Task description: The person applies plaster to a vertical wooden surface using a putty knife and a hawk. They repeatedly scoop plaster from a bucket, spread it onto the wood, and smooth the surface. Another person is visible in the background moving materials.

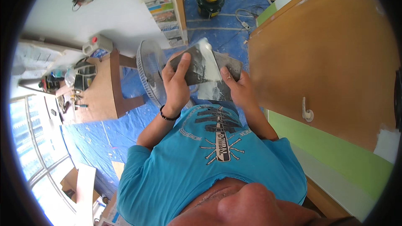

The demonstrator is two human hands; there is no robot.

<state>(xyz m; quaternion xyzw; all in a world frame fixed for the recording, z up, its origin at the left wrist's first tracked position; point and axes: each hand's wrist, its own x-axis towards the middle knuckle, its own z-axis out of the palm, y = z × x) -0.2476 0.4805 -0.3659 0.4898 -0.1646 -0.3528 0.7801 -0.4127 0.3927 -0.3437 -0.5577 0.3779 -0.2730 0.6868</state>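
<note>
In front of my chest, my left hand (176, 86) grips a dark flat putty blade (193, 63), thumb on its upper face. My right hand (243, 91) pinches a second grey putty blade (231, 63), its thumb also on top. The two blades overlap at an angle. A thick streak of white putty (208, 56) runs along the edge where they meet, with a blob at the far end. More putty is smeared on the part of a blade showing below, closest to my shirt. My fingers underneath the blades are hidden.
A standing fan (151, 73) is just left of my hands. Beyond it stands a wooden table (100, 100) with a jug (98, 45), a bag and tools. A brown door (322, 62) with a white handle (307, 111) is close on my right. Buckets (210, 6) and a cable rest on blue sheeting ahead.
</note>
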